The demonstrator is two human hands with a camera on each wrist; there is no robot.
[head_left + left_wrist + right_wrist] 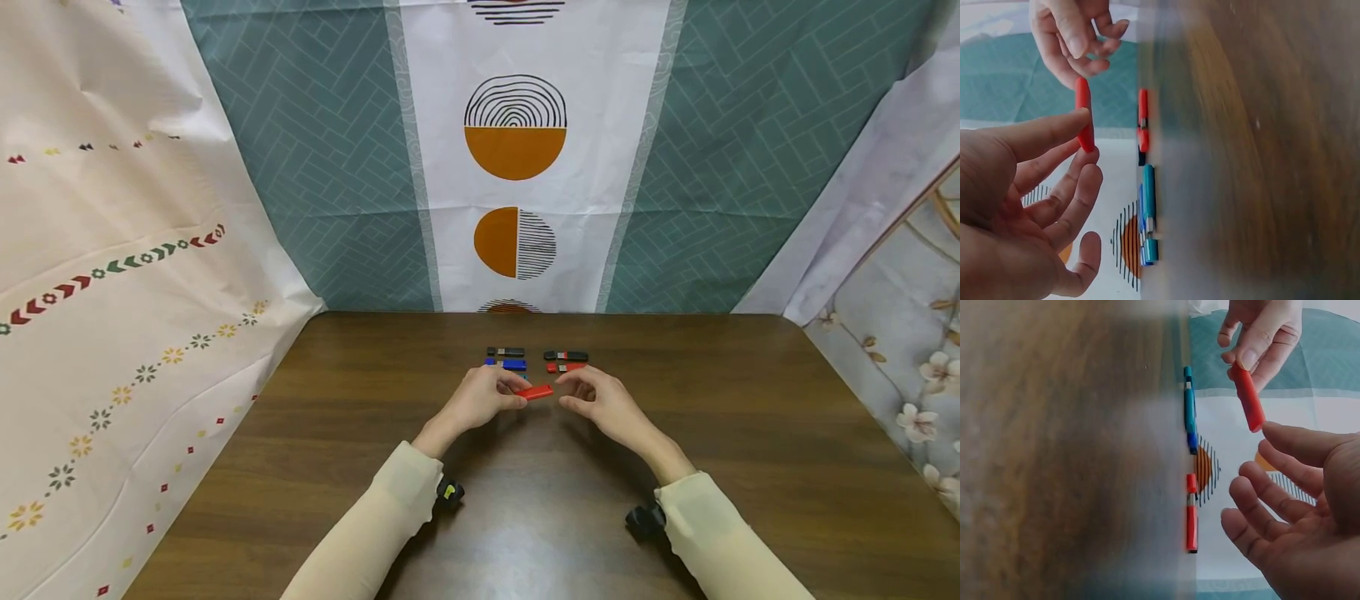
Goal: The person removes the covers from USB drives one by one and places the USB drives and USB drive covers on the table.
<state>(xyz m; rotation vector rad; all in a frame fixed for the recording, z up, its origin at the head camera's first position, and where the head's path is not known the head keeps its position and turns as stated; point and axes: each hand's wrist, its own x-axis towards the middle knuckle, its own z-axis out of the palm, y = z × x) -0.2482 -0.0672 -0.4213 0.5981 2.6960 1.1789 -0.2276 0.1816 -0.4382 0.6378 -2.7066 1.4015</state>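
Observation:
My left hand pinches a red USB flash drive between thumb and fingers, above the wooden table. Its far end points toward my right hand. The right hand holds nothing; its fingers are spread and loosely bent, with the thumb tip right at the drive's free end in the right wrist view. Behind the hands, another red flash drive lies on the table with its cap off. A teal flash drive lies uncapped beside it, its cap at its plug end.
At the back of the table lie a black flash drive, a blue one and a black-and-red one, each with a separate cap. A patterned cloth hangs behind the table's far edge.

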